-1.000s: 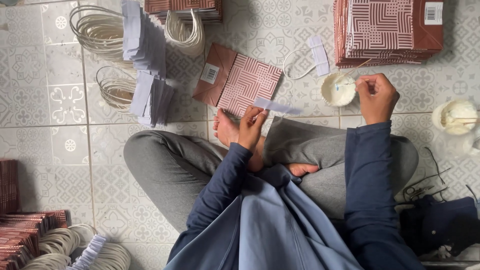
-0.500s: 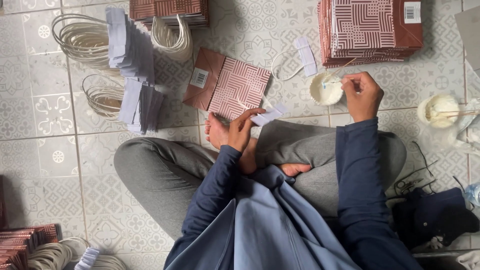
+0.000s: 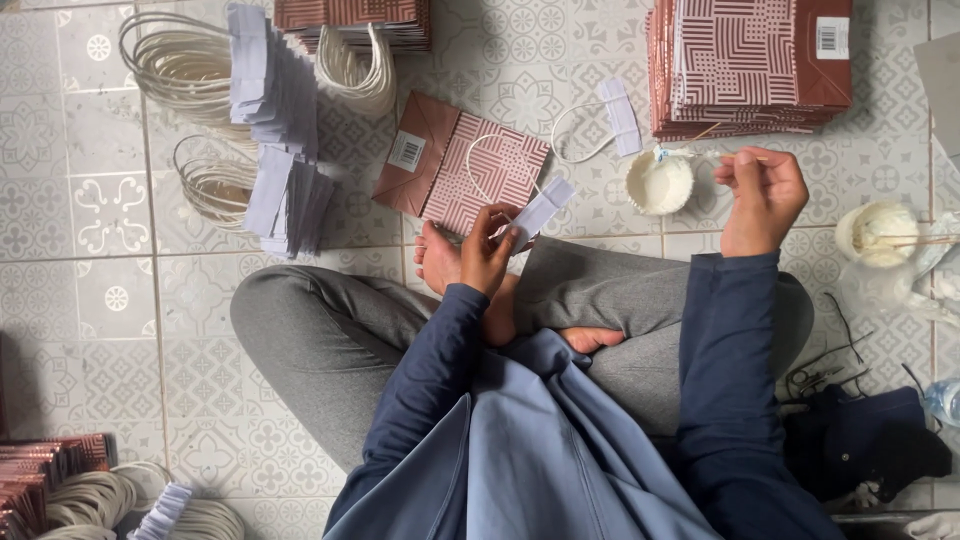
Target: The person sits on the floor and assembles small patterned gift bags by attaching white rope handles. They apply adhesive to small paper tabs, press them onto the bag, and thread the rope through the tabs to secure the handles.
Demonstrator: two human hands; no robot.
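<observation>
1. The left hand is curled over the person's crossed legs, thumb and fingertips pinched shut on one end of a white paper strip.
2. That strip is flat, thin and oblong; its long axis runs diagonally, the free end pointing up and to the right, away from the hand, over the edge of the paper bag.
3. A white cord loop arcs from the strip end back across the bag's face, thin and round in section.
4. The bag lies flat on the patterned floor tiles, tilted, maroon with a white line maze print and a plain brown folded base bearing a barcode sticker.
5. The right hand is raised, fingers closed around a slim pale stick; the stick lies roughly level, its tip towards the small white cup.
6. That cup is round with a fluted rim, just left of the right hand, holding something white.
7. A tall stack of matching bags sits above the right hand.
8. Piles of white strips and coils of cord handles lie at the upper left.
9. A second round white cup with a stick across it sits at the far right.
</observation>
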